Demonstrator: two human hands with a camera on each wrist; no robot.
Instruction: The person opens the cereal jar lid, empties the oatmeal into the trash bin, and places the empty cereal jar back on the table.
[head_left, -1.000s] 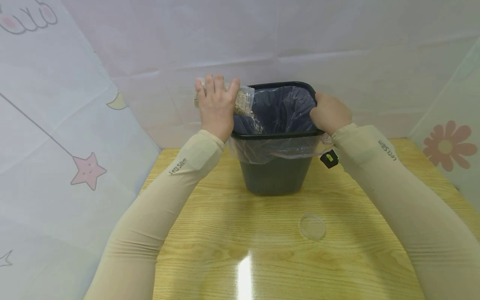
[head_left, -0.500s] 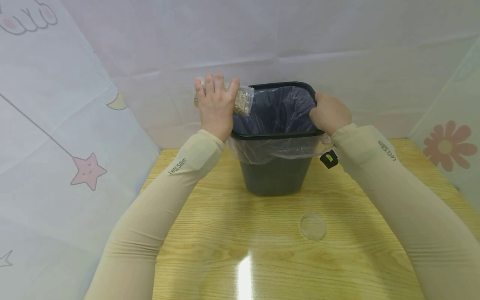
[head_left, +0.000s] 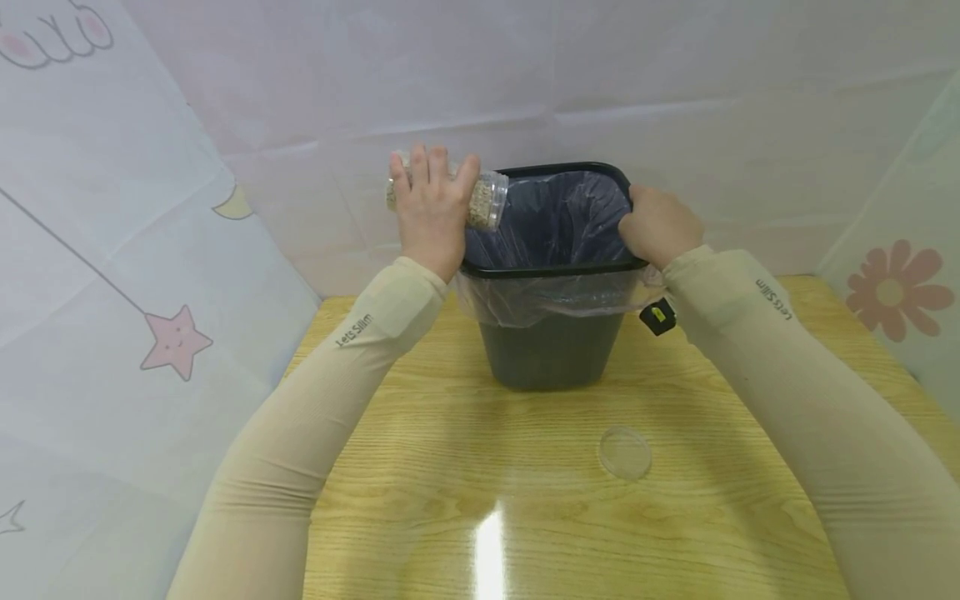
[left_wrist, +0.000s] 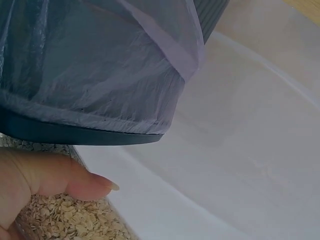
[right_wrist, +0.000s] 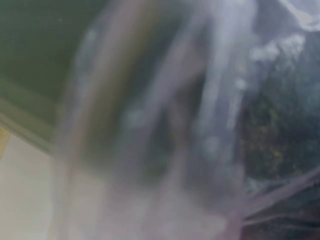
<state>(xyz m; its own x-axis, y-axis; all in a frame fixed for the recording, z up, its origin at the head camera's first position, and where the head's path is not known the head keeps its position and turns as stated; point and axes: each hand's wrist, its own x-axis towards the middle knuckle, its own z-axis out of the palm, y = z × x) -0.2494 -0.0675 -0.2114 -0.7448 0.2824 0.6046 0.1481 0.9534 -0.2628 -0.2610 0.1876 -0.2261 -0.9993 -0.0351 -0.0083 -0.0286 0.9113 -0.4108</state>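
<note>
In the head view my left hand [head_left: 432,208] grips a clear plastic jar [head_left: 489,200] of oat flakes, tipped on its side with its mouth over the left part of the bin's opening. Flakes [left_wrist: 75,220] show through the jar's wall beside my thumb in the left wrist view. The dark trash bin [head_left: 551,354] stands upright, lined with a thin translucent bag [head_left: 517,300] folded over its rim. On the bin's right side my right hand [head_left: 663,225] grips the rim, its fingertips hidden. Blurred bag film [right_wrist: 165,125] fills most of the right wrist view.
A clear round lid [head_left: 625,452] lies on the wooden table [head_left: 420,500] in front of the bin. By my right wrist a small black object [head_left: 658,317] with a yellow-green mark shows. Printed cloth [head_left: 480,75] hangs behind and at both sides.
One second ago flakes were falling from the jar's mouth into the bin; now none are seen falling. The jar has tilted slightly back toward level. My right hand keeps its place.
</note>
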